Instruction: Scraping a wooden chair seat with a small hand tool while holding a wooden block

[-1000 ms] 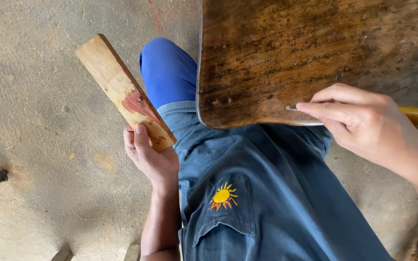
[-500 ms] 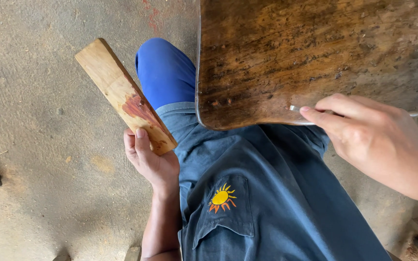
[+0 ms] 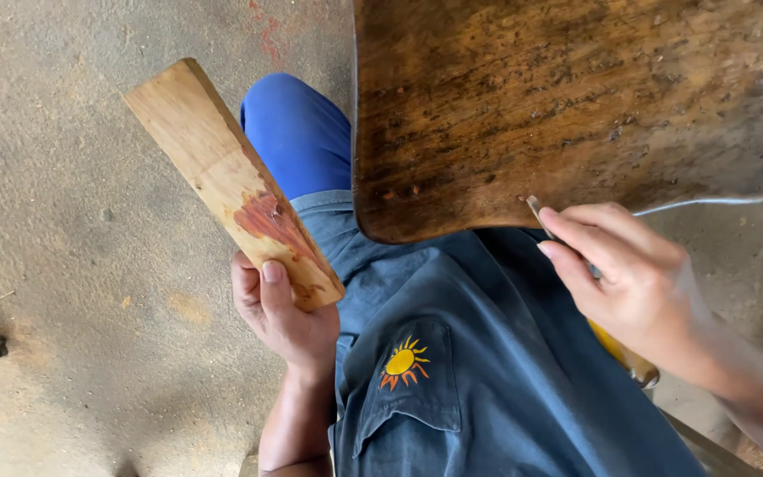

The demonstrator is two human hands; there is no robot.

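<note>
Yellow-handled tool (image 3: 622,353) mostly hidden under right hand (image 3: 638,287).

Wood block, dark board and chisel in my hands

My left hand (image 3: 280,318) grips a pale block (image 3: 231,181) with a reddish stain, tilted away over my knee; my right hand (image 3: 638,291) presses a yellow-handled chisel (image 3: 536,210) against the stained dark board's (image 3: 576,106) near edge.

Wood block (image 3: 231,181): left of the knee (image 3: 298,132), lower end in the left hand (image 3: 280,314).
Board (image 3: 567,106): right of the block, over the lap.
Tool (image 3: 542,216): tip on the board's near edge, in the right hand (image 3: 633,283).
</note>
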